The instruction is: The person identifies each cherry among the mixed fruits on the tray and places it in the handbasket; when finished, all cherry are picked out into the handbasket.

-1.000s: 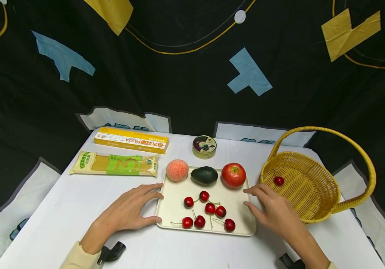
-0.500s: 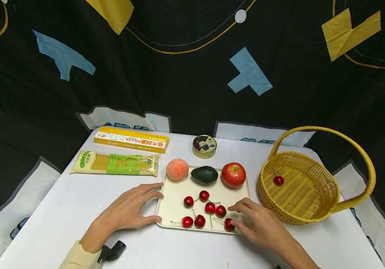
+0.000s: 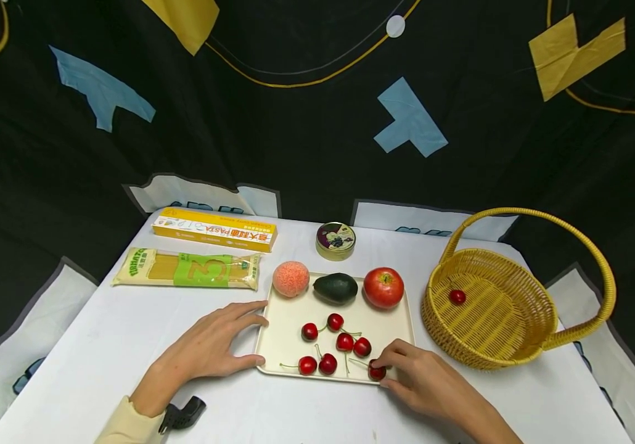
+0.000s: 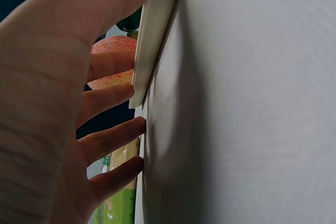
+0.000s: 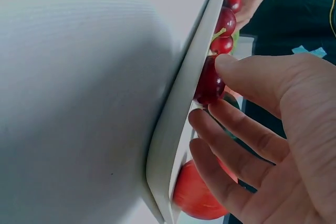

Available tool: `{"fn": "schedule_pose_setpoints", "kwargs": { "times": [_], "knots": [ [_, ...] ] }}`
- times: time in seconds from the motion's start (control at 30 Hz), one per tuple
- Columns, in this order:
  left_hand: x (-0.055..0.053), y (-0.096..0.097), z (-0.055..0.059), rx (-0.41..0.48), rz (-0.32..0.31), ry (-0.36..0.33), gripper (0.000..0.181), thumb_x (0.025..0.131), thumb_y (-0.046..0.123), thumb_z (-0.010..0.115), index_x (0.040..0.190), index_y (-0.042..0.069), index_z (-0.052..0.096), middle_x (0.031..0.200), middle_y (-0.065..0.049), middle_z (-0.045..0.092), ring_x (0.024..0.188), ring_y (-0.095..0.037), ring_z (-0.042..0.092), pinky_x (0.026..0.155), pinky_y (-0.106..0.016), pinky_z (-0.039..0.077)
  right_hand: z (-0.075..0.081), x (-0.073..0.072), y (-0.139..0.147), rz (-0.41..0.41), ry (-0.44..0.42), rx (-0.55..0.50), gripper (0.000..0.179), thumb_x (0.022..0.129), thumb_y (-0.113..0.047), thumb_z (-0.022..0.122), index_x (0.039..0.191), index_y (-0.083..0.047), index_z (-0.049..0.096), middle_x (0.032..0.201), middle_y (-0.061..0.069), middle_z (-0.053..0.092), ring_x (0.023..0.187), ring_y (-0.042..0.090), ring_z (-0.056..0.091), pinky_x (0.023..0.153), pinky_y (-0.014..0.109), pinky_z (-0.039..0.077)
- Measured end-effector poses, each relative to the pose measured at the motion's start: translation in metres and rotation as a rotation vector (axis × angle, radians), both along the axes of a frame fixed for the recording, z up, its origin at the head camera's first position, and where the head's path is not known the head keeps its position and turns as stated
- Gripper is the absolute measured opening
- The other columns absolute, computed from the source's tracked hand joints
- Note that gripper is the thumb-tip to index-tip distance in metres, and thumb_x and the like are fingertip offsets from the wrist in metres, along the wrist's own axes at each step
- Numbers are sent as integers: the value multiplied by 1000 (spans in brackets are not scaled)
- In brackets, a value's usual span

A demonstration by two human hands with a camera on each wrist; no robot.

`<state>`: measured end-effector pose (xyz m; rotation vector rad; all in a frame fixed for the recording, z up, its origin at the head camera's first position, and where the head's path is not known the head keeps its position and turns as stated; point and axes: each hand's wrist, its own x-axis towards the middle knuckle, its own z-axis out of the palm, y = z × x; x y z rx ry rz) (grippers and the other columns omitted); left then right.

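Observation:
In the head view, my right hand (image 3: 425,379) pinches a dark red cherry (image 3: 375,374) at the front right corner of a cream tray (image 3: 281,324). Thumb and index finger meet this cherry from either side in the right wrist view, while the other fingers spread over the tray's edge. My left hand (image 3: 209,345) rests at the tray's left edge with fingers extended, its thumb touching the rim (image 4: 160,14). Several more stemmed cherries (image 3: 327,364) lie on the tray. Along its back sit a rough pinkish peach (image 3: 291,279), a dark green avocado (image 3: 336,288) and a red apple (image 3: 383,288).
A yellow wicker basket (image 3: 447,339) with a tall handle stands right of the tray, one cherry (image 3: 458,297) inside. Behind the tray is a round tin (image 3: 336,240). A pasta bag (image 3: 187,269) and a yellow pasta box (image 3: 214,230) lie at the back left.
My right hand has moved left and toward the front from the tray's right edge and has closed its fingertips on the front right cherry. My left hand has stayed in place.

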<state>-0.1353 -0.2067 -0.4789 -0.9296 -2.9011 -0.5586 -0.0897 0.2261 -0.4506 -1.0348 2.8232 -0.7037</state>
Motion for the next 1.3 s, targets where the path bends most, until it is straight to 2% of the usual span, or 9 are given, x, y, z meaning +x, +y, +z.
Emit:
{"fn": "schedule_pose_setpoints", "kwargs": {
  "times": [0.27, 0.43, 0.53, 0.77, 0.93, 1.13, 1.3],
  "knots": [
    [0, 0, 0, 4, 6, -9, 59, 86, 64, 83, 130, 27, 72, 163, 1, 53, 148, -26, 52, 119, -56, 47, -4, -4, -1, 26, -28, -19, 26, 94, -16, 86, 117, -24, 78, 116, -17, 66, 105, 1, 67, 85, 25, 62],
    [0, 1, -1, -3, 9, -10, 59, 87, 65, 82, 131, 27, 72, 163, 1, 52, 149, -26, 52, 118, -55, 47, -6, -6, -2, 11, -91, -15, 26, 96, -15, 83, 117, -26, 74, 117, -16, 67, 98, 0, 65, 81, 22, 61],
    [0, 1, -1, -5, 11, -13, 59, 86, 65, 82, 131, 28, 72, 164, 2, 52, 149, -26, 52, 118, -55, 48, -6, -7, -2, 7, -98, -5, 25, 96, -15, 83, 116, -27, 73, 116, -16, 67, 94, 0, 64, 78, 21, 59],
    [0, 2, -1, -15, 17, -14, 58, 86, 65, 82, 130, 28, 72, 164, 2, 52, 149, -26, 51, 118, -56, 48, 6, -9, 2, 15, 8, 2, 27, 95, -16, 84, 119, -26, 76, 117, -16, 66, 106, 2, 67, 86, 27, 63],
    [0, 1, -1, -10, 14, -5, 59, 86, 65, 82, 131, 28, 72, 164, 2, 52, 149, -25, 52, 117, -56, 48, 20, -15, 11, 7, 113, -66, 33, 90, -8, 88, 115, -24, 75, 118, -12, 68, 102, 7, 69, 82, 30, 65],
    [0, 1, -1, -13, 15, -13, 59, 87, 66, 82, 131, 28, 72, 164, 2, 52, 149, -26, 51, 118, -55, 48, 34, -24, 31, -77, 224, -134, 46, 82, 2, 91, 116, -24, 74, 117, -11, 70, 97, 9, 69, 78, 29, 66],
    [0, 1, -2, -13, 16, -6, 59, 86, 66, 82, 131, 28, 72, 164, 2, 52, 149, -25, 52, 118, -55, 48, 38, -32, 49, -124, 263, -225, 50, 80, 4, 92, 119, -21, 75, 117, -8, 72, 93, 9, 69, 76, 23, 64]
  ]
}}
